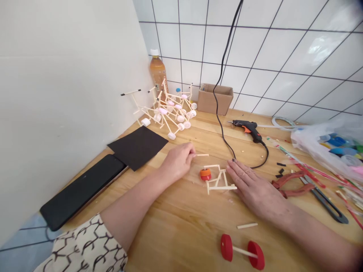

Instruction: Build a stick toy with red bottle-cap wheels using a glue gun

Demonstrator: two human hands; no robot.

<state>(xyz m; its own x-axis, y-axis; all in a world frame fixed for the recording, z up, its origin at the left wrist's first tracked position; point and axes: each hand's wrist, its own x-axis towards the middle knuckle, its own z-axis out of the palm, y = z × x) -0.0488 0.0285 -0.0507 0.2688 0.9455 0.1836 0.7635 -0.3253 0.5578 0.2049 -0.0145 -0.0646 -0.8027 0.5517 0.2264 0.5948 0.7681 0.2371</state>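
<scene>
Pinched between the fingertips of my left hand [181, 158] is a short wooden stick [203, 155], its free end pointing right. My right hand [255, 183] lies flat on the table with fingers stretched out, its fingertips by the black cable [224, 139]. Between the hands lies a small frame of glued sticks [222, 187], with an orange and red bottle-cap piece [205, 174] at its left side. The frame's right end is close to my right hand; I cannot tell whether they touch. Nearer me lie a loose stick [247, 226] and two red caps [227, 247] joined by a stick axle.
Several stick-and-cap models [170, 109] stand at the back left by a drink bottle [158, 70]. Black card [138, 147] and a phone [83, 190] lie left. A cardboard box [214, 101], glue gun [246, 127], pliers [292, 183], cutter knife [326, 202] and bag of caps [309, 132] lie beyond and right.
</scene>
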